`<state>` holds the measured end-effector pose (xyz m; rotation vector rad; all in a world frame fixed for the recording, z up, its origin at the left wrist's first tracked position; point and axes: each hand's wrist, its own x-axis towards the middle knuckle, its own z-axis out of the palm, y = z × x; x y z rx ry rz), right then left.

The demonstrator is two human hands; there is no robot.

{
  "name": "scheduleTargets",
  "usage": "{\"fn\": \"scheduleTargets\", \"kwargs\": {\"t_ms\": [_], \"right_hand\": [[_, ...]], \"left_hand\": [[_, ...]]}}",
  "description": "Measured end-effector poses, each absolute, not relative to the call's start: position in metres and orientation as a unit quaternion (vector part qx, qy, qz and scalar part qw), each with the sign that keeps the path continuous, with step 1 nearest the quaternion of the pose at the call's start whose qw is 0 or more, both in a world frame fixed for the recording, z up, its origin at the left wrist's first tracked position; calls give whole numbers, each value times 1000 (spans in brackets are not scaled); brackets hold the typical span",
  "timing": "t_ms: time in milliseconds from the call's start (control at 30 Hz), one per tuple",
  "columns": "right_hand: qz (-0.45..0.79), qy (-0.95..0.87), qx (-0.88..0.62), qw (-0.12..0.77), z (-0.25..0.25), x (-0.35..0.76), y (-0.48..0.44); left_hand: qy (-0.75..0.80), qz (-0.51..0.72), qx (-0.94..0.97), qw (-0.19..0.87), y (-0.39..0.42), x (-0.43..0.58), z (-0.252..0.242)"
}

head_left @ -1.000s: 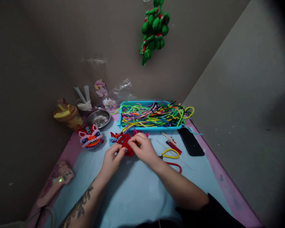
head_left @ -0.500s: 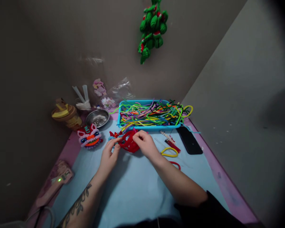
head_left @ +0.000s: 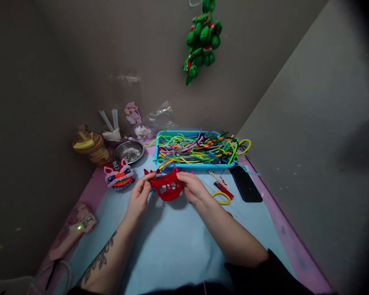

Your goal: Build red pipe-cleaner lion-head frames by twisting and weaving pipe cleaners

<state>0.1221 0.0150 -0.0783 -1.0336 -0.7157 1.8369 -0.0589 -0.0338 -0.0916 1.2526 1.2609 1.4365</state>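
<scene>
A red openwork piece (head_left: pixel 169 196), bowl-like with gaps in its front, hangs between my two hands above the blue mat. My left hand (head_left: pixel 140 190) pinches its left edge between thumb and fingers. On the other side, my right hand (head_left: pixel 193 187) grips the right edge. Behind the piece, a small red and blue item (head_left: pixel 148 173) is partly hidden by my left fingers. A finished-looking lion head (head_left: pixel 119 175) in pink, orange and blue sits to the left of my left hand.
Behind my hands, a blue tray (head_left: pixel 197 166) holds many coloured fuzzy stems. A black phone (head_left: pixel 246 184), yellow loop (head_left: pixel 222 198) and red strip (head_left: pixel 224 190) lie right. A metal bowl (head_left: pixel 129 152), lidded cup (head_left: pixel 94 149) and pink glue gun (head_left: pixel 75 233) stand left. Green ornaments (head_left: pixel 203 39) hang above.
The red piece has been turned and spread, so its gaps now face the camera. My fingers have shifted to its two side edges. The view has moved slightly.
</scene>
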Motion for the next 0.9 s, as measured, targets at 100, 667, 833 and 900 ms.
{"fn": "scheduleTargets", "kwargs": {"t_ms": [100,667,833,900], "right_hand": [[789,-244,-402,395,-83,127,21],[774,-232,-391,440,-84,116,11],[743,-248,-410,467,-83,114,6],[738,-255,-415,466,-83,113,5]], "left_hand": [[497,611,451,421,-33,-59,-94],[517,522,648,200,-47,-57,-69],[529,489,677,150,-47,-55,-67],[523,493,683,131,-45,-56,-68]]}}
